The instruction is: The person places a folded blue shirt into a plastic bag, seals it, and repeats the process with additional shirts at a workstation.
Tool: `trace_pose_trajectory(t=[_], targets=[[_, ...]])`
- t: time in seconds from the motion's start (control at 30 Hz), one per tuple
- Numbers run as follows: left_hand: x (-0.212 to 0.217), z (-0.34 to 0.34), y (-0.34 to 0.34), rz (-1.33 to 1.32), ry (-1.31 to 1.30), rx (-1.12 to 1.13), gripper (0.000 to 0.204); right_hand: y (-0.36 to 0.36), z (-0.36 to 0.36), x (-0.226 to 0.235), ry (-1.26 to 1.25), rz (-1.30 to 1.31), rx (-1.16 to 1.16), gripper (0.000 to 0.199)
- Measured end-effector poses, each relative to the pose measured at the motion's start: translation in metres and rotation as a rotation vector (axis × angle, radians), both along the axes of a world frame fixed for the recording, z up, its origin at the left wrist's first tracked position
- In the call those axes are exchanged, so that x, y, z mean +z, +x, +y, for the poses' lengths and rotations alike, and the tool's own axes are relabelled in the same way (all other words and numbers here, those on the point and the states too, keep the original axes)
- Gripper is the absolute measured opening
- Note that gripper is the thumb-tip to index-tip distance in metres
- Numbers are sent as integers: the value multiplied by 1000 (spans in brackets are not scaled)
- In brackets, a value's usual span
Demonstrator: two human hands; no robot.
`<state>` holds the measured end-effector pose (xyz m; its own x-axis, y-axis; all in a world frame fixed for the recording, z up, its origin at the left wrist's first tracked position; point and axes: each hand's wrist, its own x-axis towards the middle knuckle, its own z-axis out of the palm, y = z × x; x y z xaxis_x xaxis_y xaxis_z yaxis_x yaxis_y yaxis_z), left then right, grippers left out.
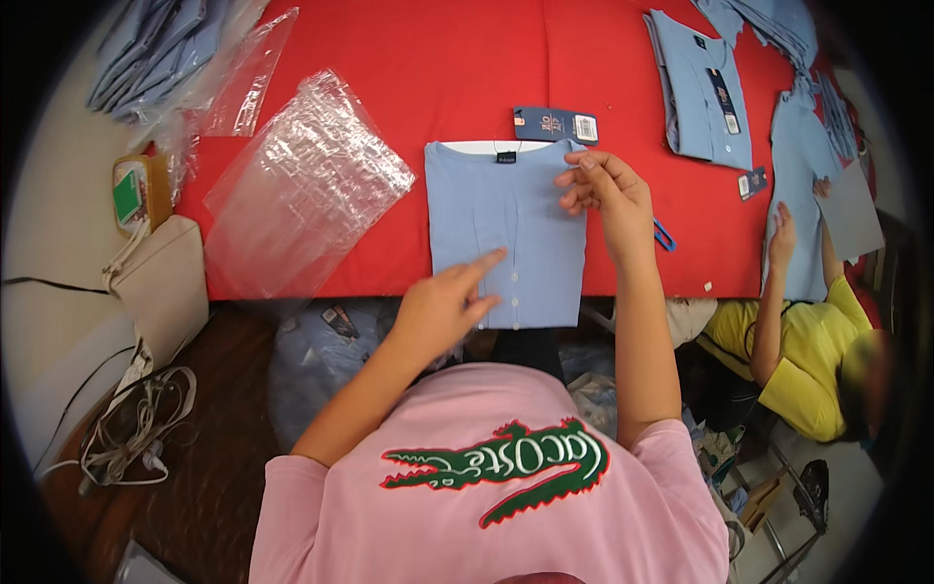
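Note:
A folded light-blue buttoned shirt (511, 209) lies on the red table (428, 68) in front of me, collar away from me, with a dark hang tag (555, 125) at its neck. My left hand (443, 302) hovers at the shirt's near edge, its index finger stretched out over the cloth and holding nothing. My right hand (608, 195) rests on the shirt's upper right edge, fingers curled onto the fabric. To the left of the shirt lies a clear plastic bag (306, 185).
Further folded blue shirts (705, 88) lie at the back right and a stack (156, 49) at the back left. A person in yellow (808, 350) works at the right with another shirt and a grey board (848, 209). A beige bag (161, 282) and cables (136, 419) lie at the left.

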<state>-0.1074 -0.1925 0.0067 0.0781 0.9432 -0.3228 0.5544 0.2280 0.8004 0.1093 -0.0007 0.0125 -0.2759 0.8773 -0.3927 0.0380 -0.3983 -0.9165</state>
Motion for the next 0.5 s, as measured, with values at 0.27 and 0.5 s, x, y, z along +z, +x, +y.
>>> trace_pose_trajectory(t=[0.27,0.5], targets=[[-9,16,15,153,-30,-41,83,-2,40,-43,855,-706,-6,39],[-13,21,15,119,-50,-4,85,-2,78,-27,752,-802,323,46]])
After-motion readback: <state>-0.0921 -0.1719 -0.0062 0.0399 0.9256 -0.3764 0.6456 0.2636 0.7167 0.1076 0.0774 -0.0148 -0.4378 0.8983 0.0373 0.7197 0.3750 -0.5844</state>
